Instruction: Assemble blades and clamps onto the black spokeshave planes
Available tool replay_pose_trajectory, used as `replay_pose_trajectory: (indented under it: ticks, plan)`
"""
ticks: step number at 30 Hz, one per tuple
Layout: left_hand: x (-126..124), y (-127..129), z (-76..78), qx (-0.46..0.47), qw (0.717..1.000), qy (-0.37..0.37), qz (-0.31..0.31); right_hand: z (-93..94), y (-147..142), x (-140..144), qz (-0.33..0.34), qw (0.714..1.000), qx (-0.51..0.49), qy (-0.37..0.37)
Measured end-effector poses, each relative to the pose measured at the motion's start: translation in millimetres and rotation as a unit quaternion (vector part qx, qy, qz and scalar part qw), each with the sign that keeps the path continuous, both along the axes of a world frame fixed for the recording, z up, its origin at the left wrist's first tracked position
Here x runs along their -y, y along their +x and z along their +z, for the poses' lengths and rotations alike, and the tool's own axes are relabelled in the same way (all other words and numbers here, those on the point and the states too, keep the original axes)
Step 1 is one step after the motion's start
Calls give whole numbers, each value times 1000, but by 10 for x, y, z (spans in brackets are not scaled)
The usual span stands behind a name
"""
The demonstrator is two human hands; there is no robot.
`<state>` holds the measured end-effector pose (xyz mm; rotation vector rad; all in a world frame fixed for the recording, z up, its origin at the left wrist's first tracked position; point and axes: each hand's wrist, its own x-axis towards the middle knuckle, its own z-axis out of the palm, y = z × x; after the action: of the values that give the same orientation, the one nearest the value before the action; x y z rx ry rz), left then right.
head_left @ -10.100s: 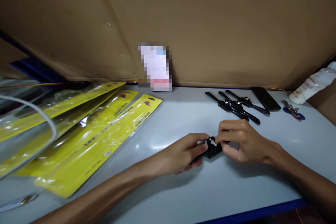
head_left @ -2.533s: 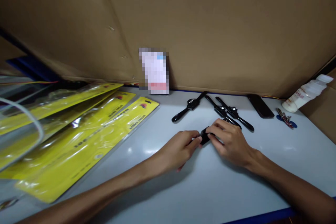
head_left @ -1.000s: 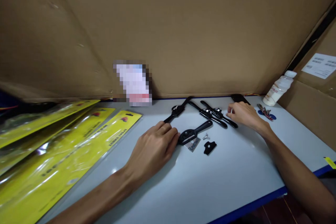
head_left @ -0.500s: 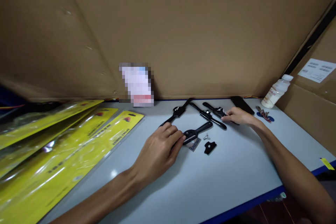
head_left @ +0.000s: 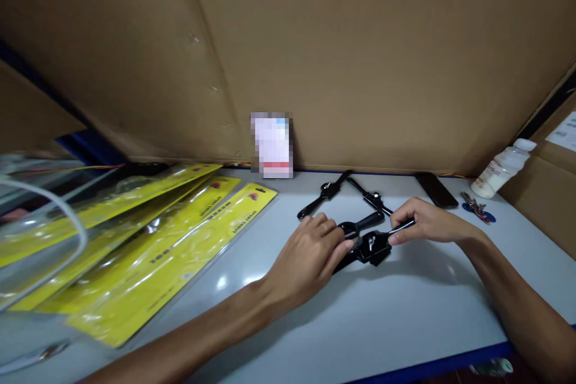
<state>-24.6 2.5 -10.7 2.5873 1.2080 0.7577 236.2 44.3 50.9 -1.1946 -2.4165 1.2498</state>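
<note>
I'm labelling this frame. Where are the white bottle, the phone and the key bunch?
white bottle (head_left: 503, 165), head view, on its labelled body.
phone (head_left: 435, 189), head view, on its dark face.
key bunch (head_left: 475, 207), head view, on the keys above the blue tag.

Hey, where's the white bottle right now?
In the head view, the white bottle lies tilted at the far right of the table, leaning against the cardboard box, just right of the keys and phone.
</note>
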Motion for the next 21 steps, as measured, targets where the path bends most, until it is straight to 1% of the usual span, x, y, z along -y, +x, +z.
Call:
replay_pose_trajectory:
  ticks: [2, 5, 6, 7, 8, 9, 10, 11, 12, 14, 16, 21]
  plan:
    - [25, 25, 28, 31, 991, -129, -22, -26, -24, 8, -3, 1000, -8, -5]
    - [52, 58, 37, 115, 950, -289, -37, -74, -41, -6, -11, 1000, -12, 1]
    - [57, 68, 25, 143, 933, -329, -39, -93, -55, -7, -24, 999, -14, 29]
    - [59, 78, 4, 169, 916, -361, -36, -114, -77, 0, -54, 995, -20, 85]
    - [61, 88, -22, 191, 903, -384, -28, -135, -108, 14, -96, 981, -28, 165]
    - [62, 99, -52, 208, 894, -397, -16, -157, -148, 39, -140, 956, -36, 254]
    - [63, 109, -82, 219, 890, -401, -1, -180, -194, 71, -172, 926, -43, 334]
    - [65, 119, -109, 225, 889, -398, 12, -204, -244, 111, -184, 900, -46, 392]
    - [69, 128, -130, 229, 892, -389, 22, -229, -296, 154, -170, 890, -44, 421]
    - [78, 143, -149, 234, 898, -371, 31, -284, -392, 234, -117, 890, -28, 439]
    - [90, 152, -141, 232, 904, -358, 30, -346, -463, 288, -82, 890, 3, 448]
    - [108, 157, -104, 210, 919, -334, 23, -462, -518, 304, -51, 902, 48, 427]
